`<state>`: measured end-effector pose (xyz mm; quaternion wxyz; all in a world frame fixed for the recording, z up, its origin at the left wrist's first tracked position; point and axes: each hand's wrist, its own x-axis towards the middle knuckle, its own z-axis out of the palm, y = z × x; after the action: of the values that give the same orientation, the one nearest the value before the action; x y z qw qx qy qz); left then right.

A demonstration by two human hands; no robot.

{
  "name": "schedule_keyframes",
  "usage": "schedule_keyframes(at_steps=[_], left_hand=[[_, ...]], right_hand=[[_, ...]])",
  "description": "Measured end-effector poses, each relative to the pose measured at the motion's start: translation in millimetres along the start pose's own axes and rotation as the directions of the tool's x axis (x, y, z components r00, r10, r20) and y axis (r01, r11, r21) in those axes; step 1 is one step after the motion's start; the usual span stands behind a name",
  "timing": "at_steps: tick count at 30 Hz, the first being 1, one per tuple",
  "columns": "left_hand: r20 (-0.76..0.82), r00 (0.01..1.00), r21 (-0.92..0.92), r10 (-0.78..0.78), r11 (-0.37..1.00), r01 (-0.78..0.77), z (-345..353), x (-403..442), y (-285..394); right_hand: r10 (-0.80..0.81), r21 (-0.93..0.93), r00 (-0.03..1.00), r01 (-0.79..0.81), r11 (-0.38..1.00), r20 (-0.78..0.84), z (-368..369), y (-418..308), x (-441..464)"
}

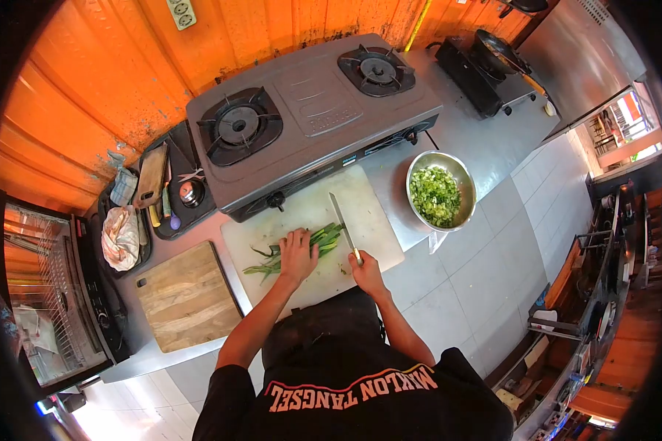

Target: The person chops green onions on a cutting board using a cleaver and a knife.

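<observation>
On the white cutting board [379,220] lies a bunch of green spring onions [325,237], with loose leaves trailing to the left. My left hand [299,256] presses down on the bunch, its fingers curled over the stalks. My right hand [368,273] is closed around the handle of a kitchen knife [340,213]. The blade points away from me, just right of the cut end of the bunch. Small green scraps sit on the board near the knife handle. To the right, a steel bowl [469,192] holds chopped spring onions [435,195].
A two-burner gas stove [320,103] stands behind the board. At left are a wooden board [187,298], a black tray [171,230] with utensils, and a glass-fronted oven [55,287]. A portable stove [482,81] with a frying pan [493,53] is at the back right.
</observation>
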<state>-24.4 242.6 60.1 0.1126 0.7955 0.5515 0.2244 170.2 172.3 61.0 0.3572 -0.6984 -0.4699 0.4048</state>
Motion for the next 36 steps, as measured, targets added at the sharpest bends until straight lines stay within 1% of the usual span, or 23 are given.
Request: schedule_keyframes(at_steps=[1,2,3,4,5,6,8,10,11,13,15,16,18,19,21,24,26,28,30,31,33,34,36], left_hand=[[0.0,1.0,-0.002,0.0,1.0,0.0,10,4,-6],[0.037,0.995,-0.013,-0.09,0.996,0.091,21,9,-13],[0.075,0.981,-0.021,-0.178,0.983,0.18,30,13,-18],[0.075,0.982,-0.024,-0.175,0.984,0.177,35,17,-24],[0.156,0.974,-0.07,-0.166,0.981,0.179,39,21,-29],[0.237,0.959,-0.115,-0.152,0.976,0.183,40,24,-31],[0.231,0.964,-0.134,-0.128,0.978,0.162,42,26,-29],[0.225,0.969,-0.15,-0.103,0.979,0.139,42,28,-25],[0.202,0.975,-0.188,-0.098,0.973,0.136,42,28,-23],[0.18,0.98,-0.226,-0.087,0.966,0.128,33,33,-13],[0.071,0.997,-0.293,0.045,0.956,-0.022,26,33,-5],[0.072,0.996,-0.294,0.045,0.956,-0.022,28,33,-7],[0.207,0.978,-0.353,-0.025,0.931,0.098,29,33,-8],[0.206,0.978,-0.354,-0.023,0.93,0.096,28,33,-10],[0.258,0.966,-0.225,0.024,0.974,0.036,23,31,-16],[0.282,0.959,-0.263,-0.011,0.961,0.088,19,32,-18],[0.29,0.957,-0.24,-0.001,0.968,0.073,21,35,-17],[0.298,0.954,-0.216,0.01,0.975,0.057,24,37,-15],[0.162,0.987,-0.271,-0.019,0.961,0.063,24,38,-12],[0.163,0.987,-0.268,-0.015,0.962,0.059,23,40,-13],[0.25,0.968,-0.402,-0.014,0.908,0.117,21,41,-14],[0.254,0.967,-0.4,-0.008,0.909,0.112,21,43,-15],[0.293,0.955,-0.343,-0.038,0.928,0.143,22,45,-14]], right_hand=[[0.004,-0.004,1.0,-0.004,1.0,0.011,2,1,1],[0.006,-0.006,1.0,-0.006,1.0,0.01,4,3,1],[-0.044,-0.036,0.999,0.045,0.998,0.008,7,6,0],[-0.097,-0.066,0.995,0.097,0.993,0.007,8,4,1],[-0.097,-0.069,0.995,0.097,0.993,0.004,6,2,1],[-0.046,-0.051,0.999,0.047,0.998,0.017,4,-3,-1],[0.007,-0.033,1.0,-0.006,0.999,0.031,3,-9,-2],[-0.051,-0.058,0.997,0.048,0.997,-0.055,6,-6,-3],[-0.049,-0.057,0.997,0.046,0.997,-0.059,5,-5,-3],[-0.037,-0.12,0.999,0.038,0.992,0.011,3,-5,-3],[-0.019,-0.103,1.0,0.021,0.995,0.014,2,-5,-2],[-0.005,-0.087,1.0,0.007,0.996,0.02,2,-5,-1],[0.005,-0.058,1.0,-0.005,0.998,0.006,3,-5,-2],[0.012,-0.025,1.0,-0.012,1.0,-0.009,4,-4,-1],[0.001,-0.053,1.0,-0.001,0.999,-0.013,4,-3,-1],[-0.011,-0.084,1.0,0.01,0.996,-0.013,3,-5,-1],[-0.01,-0.087,1.0,0.009,0.996,-0.008,2,-7,-1],[0.041,-0.076,0.999,-0.039,0.996,0.016,-1,-11,0],[0.038,-0.075,0.999,-0.036,0.997,0.019,-2,-12,1],[0.04,-0.075,0.999,-0.038,0.996,0.02,-2,-11,1],[0.015,-0.07,1.0,-0.014,0.997,0.006,0,-8,2],[-0.011,-0.07,1.0,0.011,0.998,-0.004,1,-6,2],[0.022,-0.048,1.0,-0.022,0.999,0.009,1,-3,1]])
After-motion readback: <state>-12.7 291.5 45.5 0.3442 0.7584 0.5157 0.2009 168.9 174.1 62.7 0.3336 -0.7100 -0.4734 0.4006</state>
